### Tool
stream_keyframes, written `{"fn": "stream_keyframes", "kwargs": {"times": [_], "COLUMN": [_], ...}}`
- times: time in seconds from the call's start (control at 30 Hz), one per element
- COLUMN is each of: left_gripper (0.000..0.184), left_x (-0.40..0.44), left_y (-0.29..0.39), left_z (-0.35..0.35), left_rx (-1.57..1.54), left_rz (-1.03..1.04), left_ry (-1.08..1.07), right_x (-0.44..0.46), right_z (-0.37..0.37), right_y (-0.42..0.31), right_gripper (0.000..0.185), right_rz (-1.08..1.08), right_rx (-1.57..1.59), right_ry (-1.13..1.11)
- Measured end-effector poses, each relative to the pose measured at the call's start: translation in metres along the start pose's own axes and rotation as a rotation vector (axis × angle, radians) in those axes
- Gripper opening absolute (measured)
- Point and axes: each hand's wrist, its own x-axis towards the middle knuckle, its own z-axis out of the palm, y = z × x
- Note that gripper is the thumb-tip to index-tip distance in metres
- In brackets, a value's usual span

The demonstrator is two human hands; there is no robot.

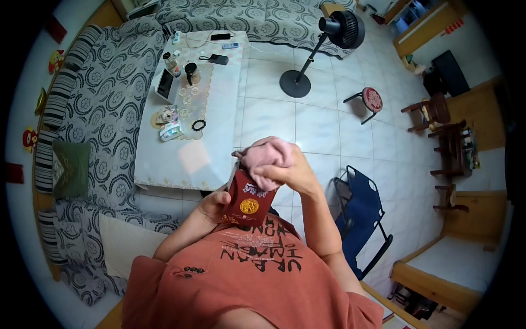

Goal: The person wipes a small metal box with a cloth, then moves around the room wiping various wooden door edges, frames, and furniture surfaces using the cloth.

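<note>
Box (245, 196), dark red, held at an angle near the near right corner of the bench (211, 159), with a round gold emblem and pale lettering on the face turned up. Clasped at the side by the left grip (212, 207), closed as far as the box allows, thumb on one edge, most of the other fingers hidden behind. Bunched pink cloth (269, 156) in the right grip (293, 171), closed around the folds, thumb pressed along the lower part. Touching the top end of the box with the cloth, and covering part of that end, so hard to tell whether open or closed there.

At the far end of the bench, a black phone (221, 37), a blue remote (230, 46) and a dark device with a strap (219, 60). Along the left part of the bench, a clear bottle (172, 66), a jar with a black lid (192, 74) and a propped tablet (164, 85). Around the middle of the bench, a tissue pack (171, 131) and a black beaded bracelet (199, 125), the latter on a lace runner (204, 96).

To the left of the bench, a patterned sofa (112, 104) with a green cushion (71, 170). To the right of the bench, a standing fan (296, 84), a red-topped stool (372, 98) and, nearer than both, a blue folding chair (360, 203).
</note>
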Motion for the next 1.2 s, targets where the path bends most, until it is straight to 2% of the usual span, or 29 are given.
{"fn": "stream_keyframes", "kwargs": {"times": [0.1,0.13,0.17,0.2,0.3,0.33,0.4,0.43,0.47,0.5,0.53,0.6,0.67,0.7,0.73,0.8,0.93,1.03,1.07,1.17,1.2], "left_gripper": [0.089,0.092,0.092,0.093,0.096,0.096,0.090,0.081,0.072,0.071,0.071,0.071,0.064,0.062,0.059,0.053,0.054,0.067,0.074,0.084,0.084], "left_x": [0.005,0.009,0.010,0.012,0.016,0.018,0.025,0.028,0.031,0.032,0.033,0.035,0.035,0.033,0.035,0.033,0.032,0.026,0.023,0.019,0.019], "left_y": [-0.001,0.008,0.010,0.012,0.026,0.024,0.018,0.018,0.019,0.019,0.022,0.021,0.020,0.018,0.017,0.006,0.014,0.019,0.020,0.024,0.022], "left_z": [-0.009,0.005,0.003,-0.001,-0.009,-0.005,0.005,0.009,0.013,0.015,0.020,0.019,0.017,0.018,0.019,0.024,0.028,0.023,0.018,0.021,0.017], "left_rx": [-0.046,-0.099,-0.121,-0.143,0.045,0.058,0.052,0.000,-0.054,-0.056,0.013,0.039,0.011,0.045,0.082,0.107,0.088,-0.073,-0.079,-0.110,-0.112], "left_rz": [0.042,0.118,0.168,0.213,0.321,0.336,0.344,0.341,0.338,0.306,0.418,0.501,0.584,0.585,0.579,0.502,0.557,0.555,0.528,0.429,0.427], "left_ry": [-0.006,-0.039,-0.050,-0.063,0.125,0.160,0.193,0.130,0.069,-0.007,0.140,0.244,0.376,0.379,0.377,0.461,0.424,0.423,0.417,0.169,0.166], "right_x": [-0.005,-0.009,-0.016,-0.022,-0.028,-0.025,-0.020,-0.019,-0.018,-0.020,-0.023,-0.028,-0.043,-0.041,-0.037,-0.031,-0.028,-0.030,-0.032,-0.042,-0.041], "right_z": [-0.001,-0.001,-0.002,0.001,0.009,0.018,0.020,0.024,0.032,0.037,0.040,0.044,0.051,0.059,0.062,0.066,0.069,0.053,0.045,0.042,0.048], "right_y": [0.005,0.009,0.025,0.037,0.044,0.033,0.031,0.017,0.024,0.026,0.027,0.032,0.032,0.030,0.027,0.016,0.026,0.044,0.059,0.067,0.055], "right_gripper": [0.046,0.046,0.044,0.044,0.041,0.041,0.041,0.042,0.045,0.045,0.046,0.044,0.046,0.047,0.047,0.048,0.040,0.035,0.039,0.045,0.048], "right_rz": [0.011,0.023,0.105,0.103,-0.044,-0.020,-0.097,-0.086,-0.219,-0.252,-0.287,-0.242,-0.279,-0.392,-0.393,-0.554,-0.575,-0.613,-0.547,-0.324,-0.380], "right_rx": [-0.036,-0.035,0.129,0.129,-0.092,0.155,0.214,0.027,-0.146,-0.230,-0.316,-0.283,-0.494,-0.530,-0.529,-0.681,-0.786,-0.737,-0.654,-0.245,-0.099], "right_ry": [0.159,0.238,0.167,0.167,0.289,0.519,0.537,0.450,0.434,0.450,0.466,0.449,0.441,0.570,0.571,0.562,0.498,0.532,0.538,0.615,0.688]}}
